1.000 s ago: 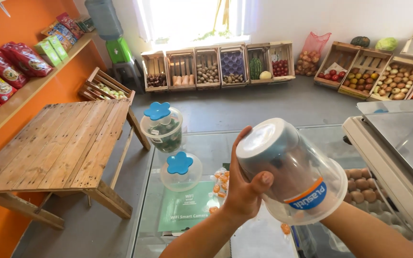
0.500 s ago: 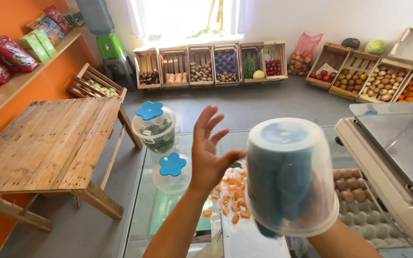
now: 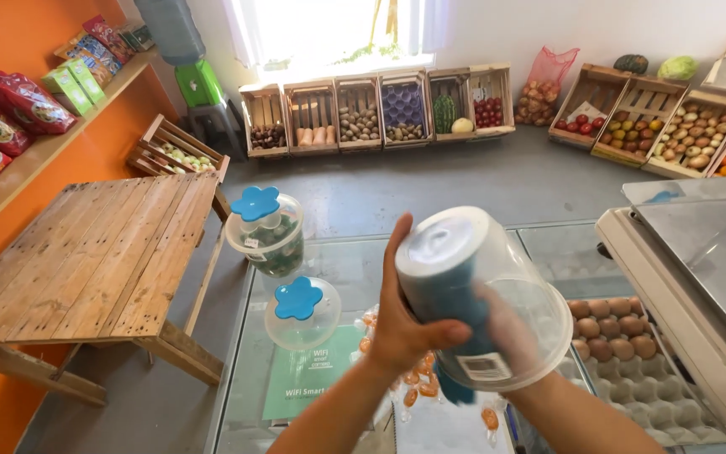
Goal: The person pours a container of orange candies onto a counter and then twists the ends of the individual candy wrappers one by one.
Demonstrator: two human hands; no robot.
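Head view over a glass counter (image 3: 355, 252). A clear plastic jar (image 3: 481, 294) is held upturned above the counter, its closed base toward 11 o'clock and its wide mouth toward 5 o'clock — the long axis thus tilts along the 11-to-5 line. The left hand (image 3: 405, 324) grips the jar's outer wall from the 9 o'clock side, thumb closed onto the plastic. The right hand (image 3: 506, 332) enters through the mouth from 5 o'clock and shows blurred through the wall; it presses a blue cloth (image 3: 451, 294) against the inside, though how its fingers are set cannot be told. Both hands touch the jar; the right lies deeper along its axis. The jar is transparent with a pale rim, and a small white label sits near the mouth. At 10 o'clock from it stand two lidded jars with blue flower-shaped knobs (image 3: 283, 231) — apart from the hands. Wrapped orange sweets (image 3: 418, 378) lie beneath.
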